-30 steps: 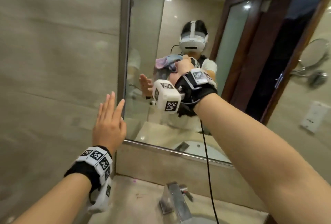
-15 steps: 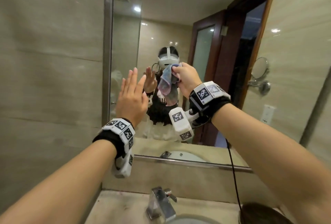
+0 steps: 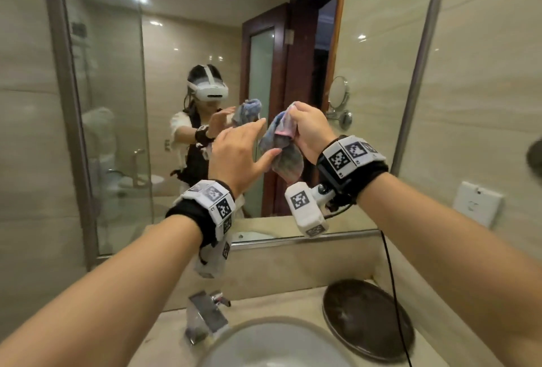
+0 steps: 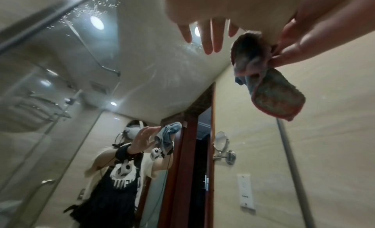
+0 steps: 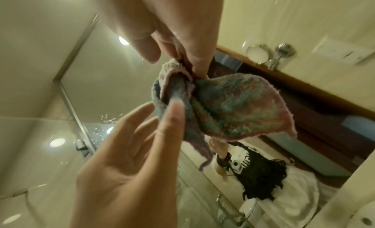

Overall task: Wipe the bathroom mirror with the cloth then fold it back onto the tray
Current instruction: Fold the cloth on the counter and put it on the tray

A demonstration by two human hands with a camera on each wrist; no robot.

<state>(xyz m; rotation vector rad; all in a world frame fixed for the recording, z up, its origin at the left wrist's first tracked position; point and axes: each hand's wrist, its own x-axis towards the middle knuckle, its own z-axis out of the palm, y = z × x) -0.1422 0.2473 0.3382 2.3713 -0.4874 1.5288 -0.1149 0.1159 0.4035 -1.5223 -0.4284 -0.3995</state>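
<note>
Bunched pastel cloth [image 3: 282, 146] before mirror [image 3: 176, 44], dark round tray [image 3: 368, 318]

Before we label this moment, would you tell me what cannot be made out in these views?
- Tray: head view only, dark and dim; its surface cannot be read.
- Cloth: bunched in the right hand, so its full shape is hidden.
- Left hand: its thumb meets the cloth, but whether it pinches is unclear.
- Mirror: smears show only faintly in the left wrist view.

Open air lies between the raised hands and the mirror [image 3: 205, 44]. Below them the tap [image 3: 205, 319] juts up behind the basin [image 3: 272, 343], and the dark tray [image 3: 368, 318] stands right of it on the table [image 3: 164, 334].
</note>
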